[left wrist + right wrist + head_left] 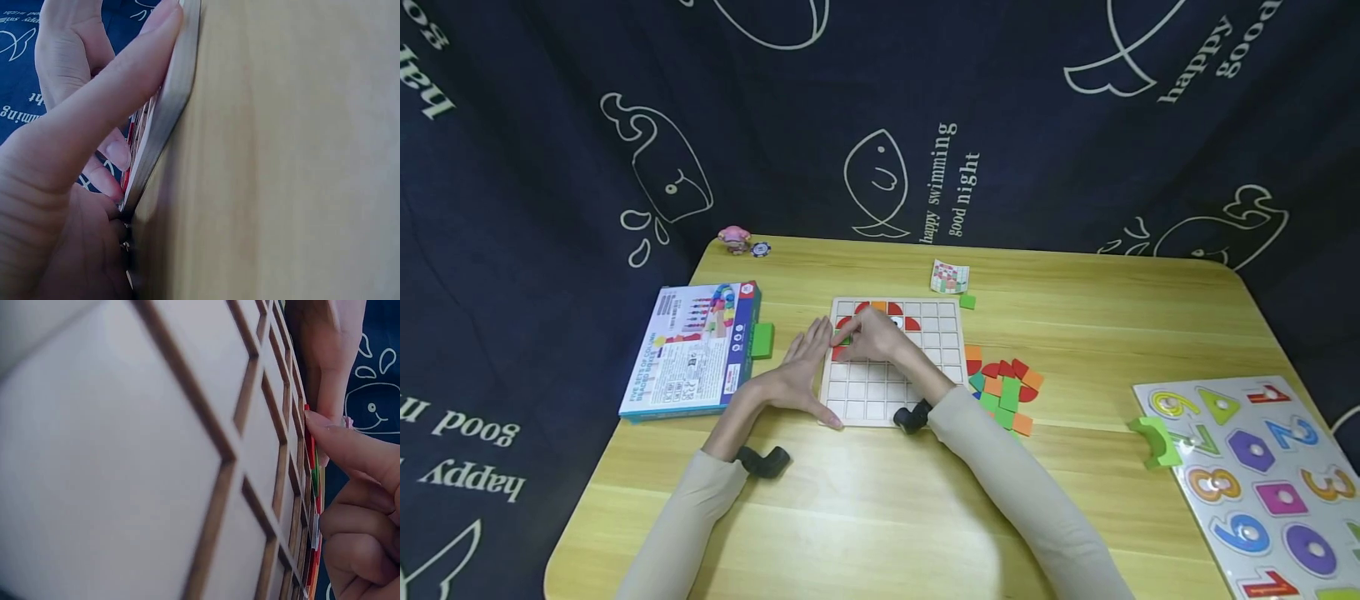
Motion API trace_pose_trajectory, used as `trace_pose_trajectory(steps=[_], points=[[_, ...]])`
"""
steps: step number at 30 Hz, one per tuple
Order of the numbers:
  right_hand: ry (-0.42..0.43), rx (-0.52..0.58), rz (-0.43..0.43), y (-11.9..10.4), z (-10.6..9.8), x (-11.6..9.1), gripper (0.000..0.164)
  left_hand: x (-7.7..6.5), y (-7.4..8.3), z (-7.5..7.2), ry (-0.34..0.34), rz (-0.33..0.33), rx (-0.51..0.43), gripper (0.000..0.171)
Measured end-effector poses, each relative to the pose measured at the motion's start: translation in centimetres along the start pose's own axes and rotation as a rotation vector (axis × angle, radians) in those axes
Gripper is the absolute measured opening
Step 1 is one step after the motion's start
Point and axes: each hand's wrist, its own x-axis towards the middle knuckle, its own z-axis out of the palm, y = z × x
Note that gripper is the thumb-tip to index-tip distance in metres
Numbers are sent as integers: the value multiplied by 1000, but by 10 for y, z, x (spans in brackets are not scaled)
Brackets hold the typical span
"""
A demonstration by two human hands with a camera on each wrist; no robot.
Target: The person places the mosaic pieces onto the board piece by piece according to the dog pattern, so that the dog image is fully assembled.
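Looking down at a wooden tabletop (850,533), you've got a square grid board (857,392) sitting in the middle, and both hands are busy at its left side. The left hand (797,375) is spread pretty wide, fingers straight along the board's left edge and thumb by the near-left corner, steadying touch only, nothing in its grasp. The right hand (877,336) reaches over the board, thumb and index bent together at the leftmost column, other fingers curled in. A fingertip touches a red piece (837,353) there, but honestly I can't tell if it's pinched or just pressed.

Just above that red one is a green piece (846,340), partly covered by fingers. Further up the grid there's an orange square (878,306) and a few rounded red bits, including a red quarter-circle (912,323).

Right of the board is a loose pile of tiles (1010,393), mostly green, orange and red. Beyond the far edge lies a little pattern card (950,277) with a green square (967,302) next to it. Over on the left, a printed toy box (688,350) has a green block (762,340) beside it.
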Motion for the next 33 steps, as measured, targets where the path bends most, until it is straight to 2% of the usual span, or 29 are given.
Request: trace_pose_trajectory(steps=[5,8,12,14,18,22,27,33], points=[[-7,13,-7,0,-5,-6,25,-1,1,-2,-9,-13,1,154],[10,8,11,1,-18,-15,24,-2,1,-2,-13,-16,7,155],[73,-7,57,8,-54,-36,23,-2,1,-2,-13,-12,16,155],[118,-16,110,14,-75,-52,22,-1,1,-2,-11,-7,18,156],[170,-34,211,37,-115,-87,22,-1,1,-1,-9,-3,21,156],[172,-85,277,63,-141,-119,25,-2,0,-1,-5,-6,21,156],[151,-144,368,91,-154,-148,28,-3,-1,-1,0,2,7,157],[112,-122,442,110,-158,-167,32,-2,0,0,-6,5,5,157]])
